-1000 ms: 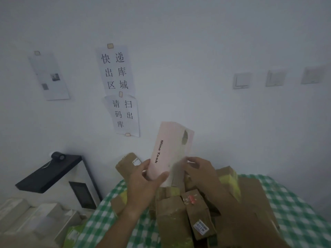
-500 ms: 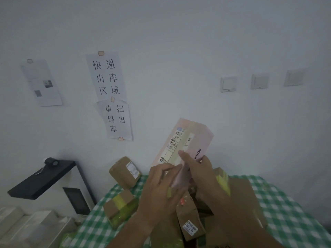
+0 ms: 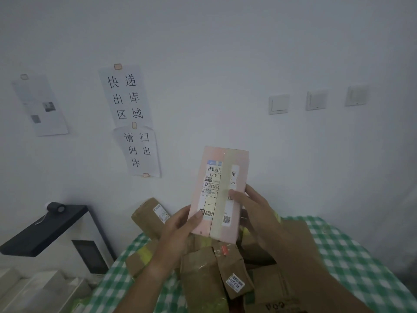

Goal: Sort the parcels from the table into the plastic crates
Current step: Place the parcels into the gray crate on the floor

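Parcel: pink box (image 3: 220, 193), held up in the air above the pile, long axis nearly upright, label side facing the camera.
Left hand (image 3: 180, 227): grasps the lower left edge, thumb on the front.
Right hand (image 3: 252, 206): grasps the right edge, thumb on the label.
Below: brown parcels (image 3: 203, 267) piled on the checked table (image 3: 352, 256).
Room: bare wall (image 3: 225, 53) behind and above the box.

A smooth, faintly glossy pale pink cardboard box (image 3: 220, 193) bearing a white paper shipping label and shiny tape, above matt brown cardboard parcels (image 3: 200, 274) on green-and-white checked cloth (image 3: 352, 263).
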